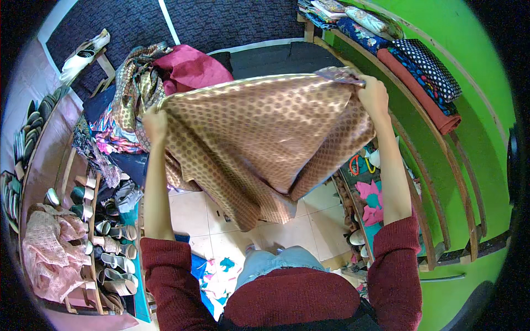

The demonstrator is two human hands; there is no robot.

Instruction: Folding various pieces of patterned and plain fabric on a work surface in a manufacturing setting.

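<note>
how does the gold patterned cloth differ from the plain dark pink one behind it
The gold cloth carries dark spots; the dark pink cloth looks plain. The gold cloth hangs spread between the left hand and right hand; the dark pink cloth lies bunched beside other fabric. Both show folds.

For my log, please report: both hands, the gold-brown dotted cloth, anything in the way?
Left hand, right hand: each gripping one upper end. Gold-brown dotted cloth: spread between them, hanging in folds. Crumpled maroon fabric behind, apparently not blocking.
</note>
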